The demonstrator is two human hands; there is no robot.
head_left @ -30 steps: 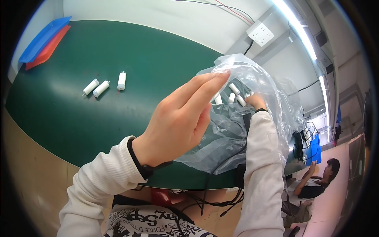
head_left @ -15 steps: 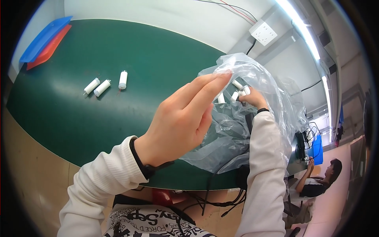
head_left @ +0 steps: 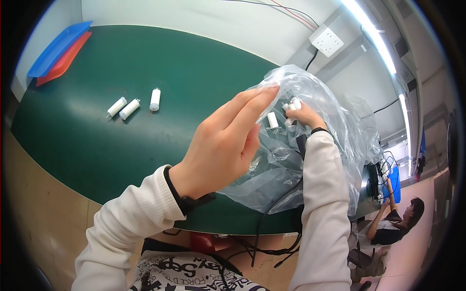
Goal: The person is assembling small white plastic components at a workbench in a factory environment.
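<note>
My right hand (head_left: 305, 115) is inside a large clear plastic bag (head_left: 335, 121), its fingers closed on white cylinders with short metal prongs, which look like capacitors (head_left: 295, 104). How many it grips is partly hidden by the fingers. Another white capacitor (head_left: 272, 120) lies in the bag just left of that hand. My left hand (head_left: 223, 138) is raised at the bag's near left side, fingers stretched out straight and together, fingertips against the film by the mouth. Nothing shows in its grasp, though the palm side is partly turned away.
Three more white capacitors (head_left: 130, 109) lie on the green table (head_left: 87, 140) at left. A blue tray (head_left: 58, 48) and a red tray (head_left: 63, 63) lean at the far left corner. A white power socket (head_left: 326, 40) is on the back wall. Black cables (head_left: 272, 252) hang below the front edge. A person (head_left: 395, 223) sits at right.
My right hand has gathered capacitors from the pile inside the bag and shifted slightly left and up with them. My left hand has stayed nearly in place.
</note>
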